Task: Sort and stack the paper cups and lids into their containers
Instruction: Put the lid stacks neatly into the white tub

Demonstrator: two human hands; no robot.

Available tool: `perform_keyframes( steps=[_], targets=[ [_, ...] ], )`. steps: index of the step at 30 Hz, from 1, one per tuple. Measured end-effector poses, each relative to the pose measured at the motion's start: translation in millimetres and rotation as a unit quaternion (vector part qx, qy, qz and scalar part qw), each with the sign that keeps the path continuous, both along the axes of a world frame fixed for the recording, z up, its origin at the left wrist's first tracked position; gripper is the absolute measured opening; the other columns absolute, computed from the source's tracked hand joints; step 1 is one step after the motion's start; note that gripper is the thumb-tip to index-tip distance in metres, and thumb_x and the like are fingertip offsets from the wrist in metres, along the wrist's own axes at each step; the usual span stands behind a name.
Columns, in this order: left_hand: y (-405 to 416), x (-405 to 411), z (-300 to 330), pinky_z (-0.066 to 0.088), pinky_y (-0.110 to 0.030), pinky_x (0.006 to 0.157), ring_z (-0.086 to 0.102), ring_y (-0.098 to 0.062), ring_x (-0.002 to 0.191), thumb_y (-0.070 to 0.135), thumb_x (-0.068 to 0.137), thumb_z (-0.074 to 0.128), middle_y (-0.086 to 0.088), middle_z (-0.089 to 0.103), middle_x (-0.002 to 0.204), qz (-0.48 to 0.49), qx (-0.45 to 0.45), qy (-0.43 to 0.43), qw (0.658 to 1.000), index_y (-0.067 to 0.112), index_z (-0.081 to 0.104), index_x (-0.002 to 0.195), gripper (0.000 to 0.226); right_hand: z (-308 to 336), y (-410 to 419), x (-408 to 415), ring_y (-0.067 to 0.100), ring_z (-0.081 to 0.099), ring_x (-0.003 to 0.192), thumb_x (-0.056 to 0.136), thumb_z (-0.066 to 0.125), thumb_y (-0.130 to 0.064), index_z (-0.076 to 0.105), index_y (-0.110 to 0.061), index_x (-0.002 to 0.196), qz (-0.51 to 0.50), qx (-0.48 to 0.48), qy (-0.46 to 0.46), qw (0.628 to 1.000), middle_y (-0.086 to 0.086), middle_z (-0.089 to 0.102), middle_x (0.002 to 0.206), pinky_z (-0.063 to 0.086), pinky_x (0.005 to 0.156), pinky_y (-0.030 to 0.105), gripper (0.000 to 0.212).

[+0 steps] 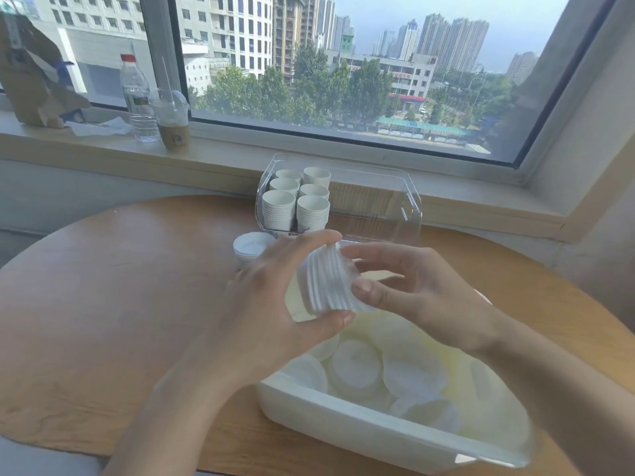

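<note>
A: How should the step in hand be done well, taking the white tray (360, 429) as the landmark?

B: Loose lids (357, 367) are heaped in the tray, nearest of all. Just above its far end a stack of lids (331, 278) is held on its side. The rims should be squared and nested evenly before the stack is set down, or it may splay.

A: And the hands?

B: The stack is gripped by the left hand (275, 297), thumb beneath and fingers over the top. It is pinched at its right end by the right hand (409, 290); the contact is blurred, so this is likely rather than certain.

A: Beyond the tray?

B: A finished lid pile (252, 247) stands on the tabletop (120, 286); farther off, stacked paper cups (297, 201) sit in a clear container (378, 204).
</note>
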State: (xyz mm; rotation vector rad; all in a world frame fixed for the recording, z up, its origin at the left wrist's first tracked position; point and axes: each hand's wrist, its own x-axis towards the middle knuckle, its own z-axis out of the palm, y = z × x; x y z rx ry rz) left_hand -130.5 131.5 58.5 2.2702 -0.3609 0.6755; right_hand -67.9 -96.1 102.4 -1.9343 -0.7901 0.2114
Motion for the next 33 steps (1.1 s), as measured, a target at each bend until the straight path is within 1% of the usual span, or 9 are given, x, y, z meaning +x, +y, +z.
perform_keyframes(
  steps=[4, 8, 11, 17, 19, 23, 26, 29, 33],
  targets=[
    [2.1, -3.8, -2.2, 0.056, -0.047, 0.099, 0.056, 0.003, 0.126, 0.066, 0.071, 0.078, 0.032, 0.054, 0.137, -0.011, -0.005, -0.019, 1.0, 0.061, 0.047, 0.142, 0.077, -3.4, 0.1, -2.8, 0.014, 0.066, 0.124, 0.086, 0.081, -0.032, 0.063, -0.031, 0.134, 0.026, 0.036, 0.018, 0.999, -0.008, 0.071, 0.131, 0.059, 0.093, 0.033, 0.051],
    [2.3, -3.9, -1.8, 0.049, -0.021, 0.093, 0.056, 0.004, 0.124, 0.062, 0.071, 0.082, 0.034, 0.053, 0.135, -0.014, -0.018, -0.023, 0.999, 0.061, 0.048, 0.141, 0.078, -2.8, -3.1, -3.3, 0.02, 0.063, 0.13, 0.087, 0.08, -0.019, 0.056, -0.023, 0.142, 0.048, 0.087, 0.048, 0.994, 0.0, 0.067, 0.134, 0.058, 0.094, 0.032, 0.061],
    [2.7, -3.4, -2.0, 0.047, -0.011, 0.097, 0.056, -0.001, 0.129, 0.057, 0.072, 0.083, 0.03, 0.055, 0.135, -0.029, -0.024, -0.032, 0.999, 0.056, 0.05, 0.143, 0.078, -2.2, -1.2, -5.2, 0.021, 0.059, 0.136, 0.089, 0.078, -0.013, 0.056, -0.014, 0.143, 0.063, 0.096, 0.052, 0.992, 0.002, 0.064, 0.14, 0.057, 0.097, 0.034, 0.058],
    [3.5, -2.1, -2.0, 0.05, -0.02, 0.098, 0.054, -0.005, 0.135, 0.058, 0.075, 0.083, 0.025, 0.056, 0.142, -0.057, -0.018, -0.041, 0.997, 0.057, 0.047, 0.146, 0.08, 2.8, 0.4, -9.5, 0.017, 0.056, 0.14, 0.091, 0.076, -0.011, 0.056, -0.013, 0.146, 0.088, 0.081, 0.044, 0.992, 0.001, 0.064, 0.145, 0.054, 0.106, 0.035, 0.059],
    [3.9, -1.1, -1.6, 0.052, -0.018, 0.097, 0.054, -0.004, 0.135, 0.059, 0.075, 0.083, 0.026, 0.055, 0.141, -0.061, -0.021, -0.048, 0.997, 0.059, 0.046, 0.146, 0.08, 5.1, 2.1, -10.1, 0.016, 0.058, 0.139, 0.091, 0.076, -0.014, 0.056, -0.016, 0.147, 0.09, 0.068, 0.037, 0.993, -0.001, 0.066, 0.143, 0.053, 0.107, 0.035, 0.059],
    [4.1, 1.2, -0.1, 0.057, -0.027, 0.096, 0.055, -0.005, 0.134, 0.059, 0.074, 0.085, 0.025, 0.055, 0.141, -0.068, -0.02, -0.061, 0.996, 0.059, 0.046, 0.147, 0.083, 9.0, 6.7, -10.2, 0.015, 0.062, 0.133, 0.092, 0.077, -0.023, 0.06, -0.02, 0.145, 0.072, 0.036, 0.004, 0.997, -0.004, 0.069, 0.139, 0.053, 0.109, 0.037, 0.056],
    [5.1, 1.9, 1.1, 0.056, -0.022, 0.097, 0.055, -0.007, 0.136, 0.059, 0.074, 0.086, 0.023, 0.056, 0.142, -0.076, -0.03, -0.068, 0.994, 0.055, 0.048, 0.149, 0.084, 9.8, 10.5, -9.5, 0.015, 0.065, 0.13, 0.091, 0.078, -0.024, 0.063, -0.019, 0.141, 0.057, 0.049, 0.0, 0.997, -0.003, 0.071, 0.135, 0.055, 0.103, 0.03, 0.052],
    [6.6, 1.3, 1.9, 0.056, -0.023, 0.096, 0.057, -0.006, 0.133, 0.058, 0.074, 0.086, 0.023, 0.057, 0.139, -0.07, -0.034, -0.071, 0.994, 0.053, 0.051, 0.145, 0.08, 8.6, 14.3, -8.5, 0.014, 0.064, 0.13, 0.09, 0.078, -0.029, 0.064, -0.02, 0.14, 0.049, 0.043, -0.006, 0.998, -0.004, 0.071, 0.135, 0.056, 0.104, 0.033, 0.052],
    [11.0, 1.7, 2.7, 0.051, -0.012, 0.089, 0.062, 0.0, 0.121, 0.054, 0.073, 0.086, 0.031, 0.058, 0.133, -0.044, -0.057, -0.079, 0.994, 0.051, 0.056, 0.141, 0.075, 6.7, 20.3, -4.0, 0.009, 0.061, 0.133, 0.089, 0.077, -0.032, 0.059, -0.019, 0.145, 0.034, 0.028, -0.008, 0.999, -0.008, 0.068, 0.139, 0.055, 0.105, 0.032, 0.06]
  ],
)
